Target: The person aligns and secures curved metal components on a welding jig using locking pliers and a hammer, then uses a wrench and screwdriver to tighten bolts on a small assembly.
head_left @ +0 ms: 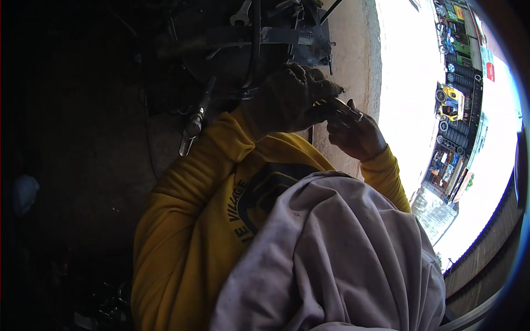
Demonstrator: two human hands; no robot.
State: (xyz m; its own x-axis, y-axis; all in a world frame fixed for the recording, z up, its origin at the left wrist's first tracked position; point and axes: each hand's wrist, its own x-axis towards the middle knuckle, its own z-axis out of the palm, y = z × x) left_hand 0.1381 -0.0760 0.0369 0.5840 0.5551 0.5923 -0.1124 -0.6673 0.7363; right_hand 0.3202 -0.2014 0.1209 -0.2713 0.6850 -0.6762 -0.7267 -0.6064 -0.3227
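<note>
Metal part (349, 109) sits between the 2 hands, in front of the chest. The bare right hand (353, 132) has its fingers closed round one end; the gloved left hand (290, 99) pinches the other. Beyond lies a wrench (240, 15) on dark machinery (221, 63).

Shiny metal piece (348, 108), dull metal wrench (241, 13), matt yellow cloth sweatshirt (179, 220), smooth-looking matt pale cloth (353, 243)

Dk metal bench (221, 67), wrench (240, 17) on top
</note>
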